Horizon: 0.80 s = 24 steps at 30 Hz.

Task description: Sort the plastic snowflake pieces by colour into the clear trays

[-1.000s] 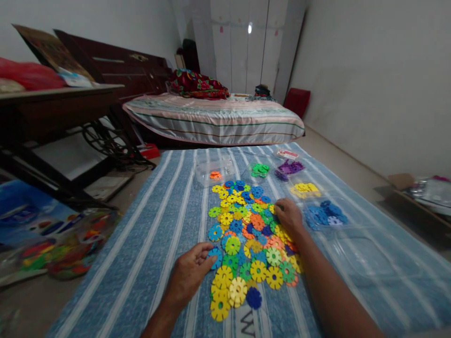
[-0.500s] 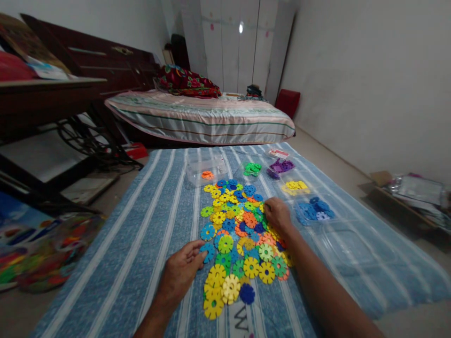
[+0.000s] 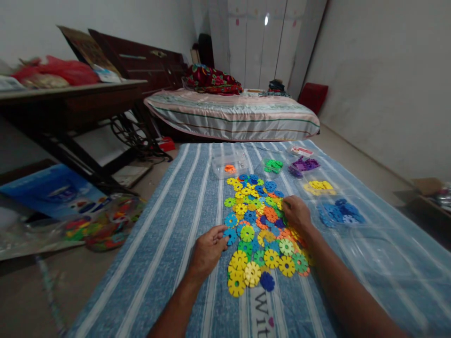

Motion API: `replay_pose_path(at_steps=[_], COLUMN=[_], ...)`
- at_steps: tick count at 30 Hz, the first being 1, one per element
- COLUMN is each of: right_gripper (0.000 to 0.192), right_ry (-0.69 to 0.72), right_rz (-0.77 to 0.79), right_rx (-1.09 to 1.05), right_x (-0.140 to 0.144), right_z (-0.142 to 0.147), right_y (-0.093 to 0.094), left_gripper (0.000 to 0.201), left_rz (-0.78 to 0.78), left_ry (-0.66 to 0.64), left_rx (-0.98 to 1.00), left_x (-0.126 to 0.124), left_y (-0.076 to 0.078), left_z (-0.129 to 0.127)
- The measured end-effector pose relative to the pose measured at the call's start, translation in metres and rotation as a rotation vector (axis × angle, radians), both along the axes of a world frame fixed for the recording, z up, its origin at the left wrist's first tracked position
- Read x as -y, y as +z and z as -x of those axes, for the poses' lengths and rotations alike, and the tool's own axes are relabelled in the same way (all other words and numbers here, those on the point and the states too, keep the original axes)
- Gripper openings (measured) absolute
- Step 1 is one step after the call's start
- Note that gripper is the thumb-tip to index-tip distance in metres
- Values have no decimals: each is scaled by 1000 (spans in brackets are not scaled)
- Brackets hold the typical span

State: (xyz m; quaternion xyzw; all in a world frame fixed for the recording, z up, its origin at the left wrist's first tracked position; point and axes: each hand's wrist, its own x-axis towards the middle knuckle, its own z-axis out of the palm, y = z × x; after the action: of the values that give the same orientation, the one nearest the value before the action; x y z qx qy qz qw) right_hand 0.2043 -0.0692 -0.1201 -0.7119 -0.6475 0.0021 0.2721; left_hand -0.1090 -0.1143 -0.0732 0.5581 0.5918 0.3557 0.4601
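Observation:
Many flat, notched plastic discs with holes in the middle lie in a loose heap (image 3: 271, 215) on the striped cloth, in yellow, blue, green and orange. At the heap's left edge my left hand (image 3: 208, 249) has thumb and fingertips closed on the rim of a blue disc (image 3: 230, 236). My right hand (image 3: 296, 214) rests at the right side of the heap with its fingers curled downward; whatever it holds is hidden. A dark blue disc (image 3: 267, 281) and several yellow discs (image 3: 236, 284) lie nearest to me.
Clear boxes hold orange discs (image 3: 230, 168), green pieces (image 3: 273, 165), purple pieces (image 3: 303, 164), yellow pieces (image 3: 320, 187) and blue pieces (image 3: 341, 212). A clear lid (image 3: 378, 253) lies at right. Beyond are a bed (image 3: 232, 115) and, at left, a sewing-machine table (image 3: 73, 94).
The whole view has swung left, so everything appears further right. Both hands keep nearly the same places at the heap, the left at the blue disc and the right at the right edge.

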Motion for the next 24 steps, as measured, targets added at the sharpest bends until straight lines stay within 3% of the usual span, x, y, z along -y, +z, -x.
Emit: replay_pose_path(at_steps=[10, 16, 21, 24], right_gripper=[24, 25, 29, 25], right_ry=[9, -8, 22, 80], right_rz=[-34, -16, -78, -177], right_rx=[-54, 72, 258, 226], right_x=[2, 3, 4, 12], right_z=[1, 5, 11, 26], right_y=[-4, 1, 23, 47], left_gripper=[36, 37, 36, 36], left_rz=[-57, -38, -21, -20], left_ry=[10, 21, 46, 58], left_rx=[-16, 26, 42, 51], left_x=[0, 2, 3, 3], left_y=[-5, 1, 4, 3], left_z=[-1, -3, -3, -3])
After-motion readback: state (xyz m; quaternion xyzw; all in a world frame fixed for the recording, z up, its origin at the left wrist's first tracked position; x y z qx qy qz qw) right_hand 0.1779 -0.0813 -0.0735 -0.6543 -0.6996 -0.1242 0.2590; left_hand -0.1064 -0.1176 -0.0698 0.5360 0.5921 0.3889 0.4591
